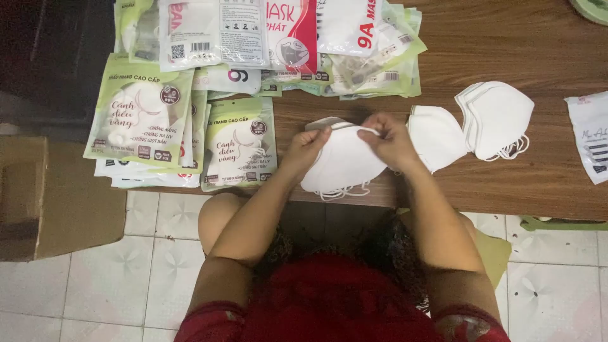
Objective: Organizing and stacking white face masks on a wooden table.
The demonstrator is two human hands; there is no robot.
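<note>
The small stack of white folded fabric face masks lies at the near edge of the brown wooden table, and part of it hangs over that edge, with thin white ear loops dangling below. Both hands grip it at its upper rim. The left hand pinches the rim on the left with fingers and thumb closed on the fabric. The right hand pinches the rim on the right in the same way, fingers curled over the top.

Because the stack sits half off the table edge, I think it can slide down to the white tiled floor if one hand loosens. The loose loops can also tangle together, and then pulling one mask would drag the others.

Just beside the right hand lies a second white folded mask, and further right a pile of white masks with grey edges; these two touch each other. A wide move of the right elbow could push them out of order.

To the left, near the left corner of the table, lie green and white printed plastic pouches, some reaching over the near edge, so they could slip off if bumped. More pouches in white and red are heaped at the far edge. A white paper packet lies at the right edge. A brown cardboard box stands on the floor to the left.
</note>
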